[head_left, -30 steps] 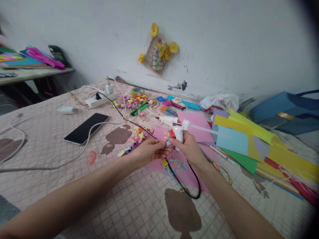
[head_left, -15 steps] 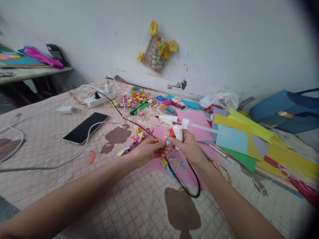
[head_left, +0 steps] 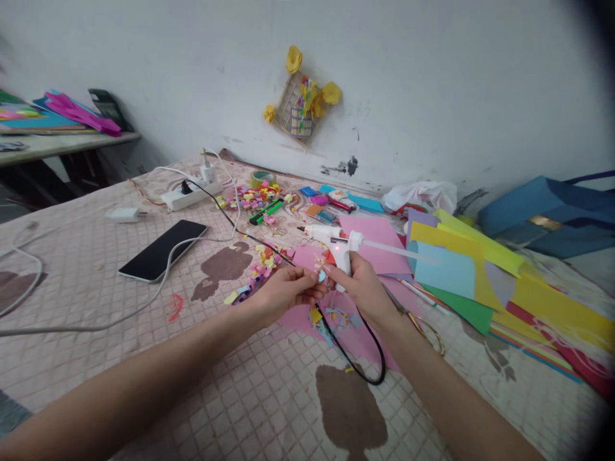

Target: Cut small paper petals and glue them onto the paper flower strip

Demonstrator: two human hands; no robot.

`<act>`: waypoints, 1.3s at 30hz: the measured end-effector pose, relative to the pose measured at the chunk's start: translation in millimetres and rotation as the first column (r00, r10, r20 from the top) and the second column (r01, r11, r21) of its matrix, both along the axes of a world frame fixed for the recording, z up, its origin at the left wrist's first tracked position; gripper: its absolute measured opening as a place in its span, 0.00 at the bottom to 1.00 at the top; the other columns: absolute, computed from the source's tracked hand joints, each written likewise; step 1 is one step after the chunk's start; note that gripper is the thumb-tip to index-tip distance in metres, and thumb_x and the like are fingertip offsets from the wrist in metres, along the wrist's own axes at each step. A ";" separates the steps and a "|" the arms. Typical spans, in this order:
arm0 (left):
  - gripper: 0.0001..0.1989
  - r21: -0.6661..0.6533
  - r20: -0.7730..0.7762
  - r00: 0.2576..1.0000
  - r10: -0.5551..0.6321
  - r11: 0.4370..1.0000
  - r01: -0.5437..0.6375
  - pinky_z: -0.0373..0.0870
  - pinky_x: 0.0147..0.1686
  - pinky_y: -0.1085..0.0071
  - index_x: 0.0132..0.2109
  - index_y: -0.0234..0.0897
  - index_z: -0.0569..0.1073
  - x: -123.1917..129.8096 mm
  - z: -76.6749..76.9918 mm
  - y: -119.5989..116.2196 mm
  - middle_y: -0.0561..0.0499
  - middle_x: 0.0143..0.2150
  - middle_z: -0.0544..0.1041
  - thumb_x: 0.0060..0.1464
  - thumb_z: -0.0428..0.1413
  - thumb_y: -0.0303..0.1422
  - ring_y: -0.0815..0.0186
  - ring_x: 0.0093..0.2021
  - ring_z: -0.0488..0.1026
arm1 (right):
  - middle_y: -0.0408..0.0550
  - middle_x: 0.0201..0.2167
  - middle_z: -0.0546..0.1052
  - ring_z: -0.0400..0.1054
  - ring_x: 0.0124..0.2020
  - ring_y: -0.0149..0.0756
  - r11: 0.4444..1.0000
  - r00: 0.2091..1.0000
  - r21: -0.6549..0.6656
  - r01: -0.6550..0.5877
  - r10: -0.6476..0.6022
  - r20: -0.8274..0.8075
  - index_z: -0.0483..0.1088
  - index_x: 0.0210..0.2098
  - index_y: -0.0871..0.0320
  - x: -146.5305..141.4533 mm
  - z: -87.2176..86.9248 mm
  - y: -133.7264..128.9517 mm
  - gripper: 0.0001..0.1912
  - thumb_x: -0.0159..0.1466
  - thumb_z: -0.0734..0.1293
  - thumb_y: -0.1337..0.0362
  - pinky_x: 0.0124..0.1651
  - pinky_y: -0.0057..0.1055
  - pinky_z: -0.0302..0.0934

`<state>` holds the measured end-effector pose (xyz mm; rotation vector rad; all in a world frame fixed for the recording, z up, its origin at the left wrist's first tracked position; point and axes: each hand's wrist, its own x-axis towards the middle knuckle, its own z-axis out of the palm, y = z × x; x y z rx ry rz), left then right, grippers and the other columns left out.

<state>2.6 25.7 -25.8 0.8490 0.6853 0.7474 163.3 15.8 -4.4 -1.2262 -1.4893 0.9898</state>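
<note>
My right hand (head_left: 362, 288) is closed around the handle of a white hot glue gun (head_left: 342, 251), whose dark nozzle points left. A long clear glue stick (head_left: 398, 250) sticks out of its back. My left hand (head_left: 295, 286) pinches a small pale-blue paper piece (head_left: 321, 276) right beside the gun's orange trigger; my fingertips hide part of it. Both hands nearly meet above pink paper (head_left: 355, 339) strewn with yellow and blue paper scraps (head_left: 336, 318). Left of them lies a row of small paper flowers (head_left: 266, 259). The gun's black cord (head_left: 382, 358) loops beneath.
A black-screened phone (head_left: 163, 251), a white charger (head_left: 125, 214) and a power strip (head_left: 185, 197) lie at left. Behind are a green cutter (head_left: 266, 211) and a tape roll (head_left: 262, 178). Coloured paper sheets (head_left: 446, 269), scissors (head_left: 425, 333) and a blue bag (head_left: 548, 214) are at right.
The whole view has shifted very slightly. My hands keep nearly the same pose, with the glue gun and the small blue paper piece still held close together.
</note>
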 end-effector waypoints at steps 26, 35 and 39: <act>0.08 -0.020 0.046 0.998 -0.034 0.999 0.035 0.66 0.33 0.76 0.32 0.29 0.74 -0.8 -3.1 -0.2 0.46 0.33 0.77 0.51 0.57 0.33 0.73 0.29 0.72 | 0.39 0.21 0.68 0.63 0.21 0.29 1.000 0.999 -0.002 -0.008 0.008 -0.035 0.62 0.30 0.58 0.2 1.2 -0.7 0.07 0.55 0.66 0.65 0.25 0.27 0.59; 0.09 -0.026 0.059 0.998 -0.038 0.999 0.039 0.66 0.32 0.76 0.32 0.29 0.74 -1.0 -0.9 -1.0 0.46 0.32 0.77 0.52 0.57 0.33 0.73 0.29 0.72 | 0.39 0.21 0.69 0.64 0.21 0.29 1.000 1.000 0.001 -0.003 0.003 -0.028 0.63 0.31 0.59 -0.9 2.9 -1.0 0.07 0.55 0.66 0.65 0.25 0.27 0.59; 0.08 -0.031 0.058 0.998 -0.028 0.999 0.029 0.66 0.33 0.75 0.32 0.29 0.74 -1.2 -0.1 -1.8 0.45 0.32 0.77 0.52 0.57 0.32 0.73 0.29 0.72 | 0.39 0.21 0.69 0.64 0.21 0.29 1.000 0.999 -0.002 -0.008 0.008 -0.033 0.63 0.31 0.59 -0.4 3.0 -1.2 0.07 0.55 0.66 0.65 0.26 0.27 0.59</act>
